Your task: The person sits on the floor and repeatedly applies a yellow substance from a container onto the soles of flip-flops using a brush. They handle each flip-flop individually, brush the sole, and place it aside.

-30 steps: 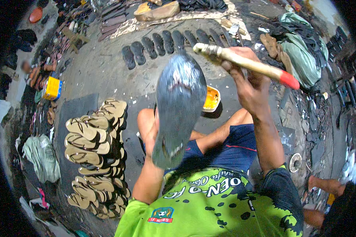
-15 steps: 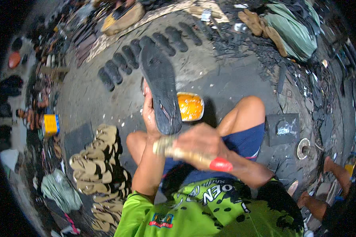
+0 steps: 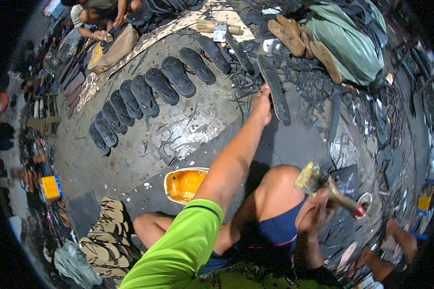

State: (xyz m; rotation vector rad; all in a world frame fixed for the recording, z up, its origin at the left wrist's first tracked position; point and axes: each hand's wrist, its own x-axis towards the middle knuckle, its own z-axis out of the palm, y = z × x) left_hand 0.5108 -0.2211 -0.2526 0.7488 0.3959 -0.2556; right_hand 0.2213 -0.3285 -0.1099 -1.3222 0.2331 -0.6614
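My left hand stretches far forward and grips a black sandal sole by its edge, at the right end of a curved row of black soles on the floor. My right hand, beside my bent right knee, is closed around a wooden-handled brush. Pale yellow glue coats the brush's bristles; its handle end is red. Below my left forearm stands a white-rimmed tub of orange-yellow glue, partly hidden by that arm.
Tan flip-flops lie piled at the lower left. Black scraps litter the right side, near a green cloth bundle and brown shoe forms. A co-worker sits at the far left by a wooden block.
My left hand has carried the sole forward and right, away from my lap. My right hand has moved right with the brush, away from the sole. The view has shifted.
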